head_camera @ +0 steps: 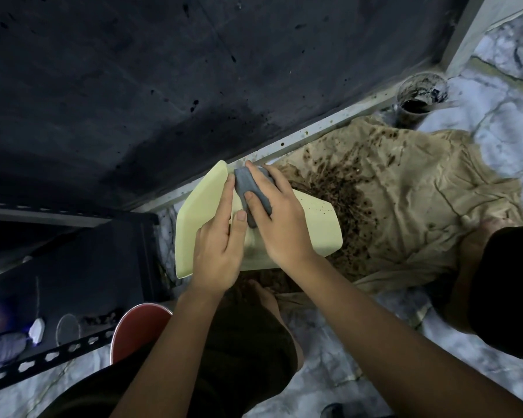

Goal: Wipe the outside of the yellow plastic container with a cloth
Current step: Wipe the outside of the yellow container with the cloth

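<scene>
From the head camera, the pale yellow plastic container lies tipped on its side above a soil-stained tan sheet spread on the marble floor. The left hand grips the container's rim, fingers wrapped over the edge. The right hand presses a folded grey cloth against the container's outer wall, thumb and fingers closed around it. A dirty cup stands well apart by the wall.

A soil-strewn tan sheet covers the marble floor beside a dirty cup.
</scene>
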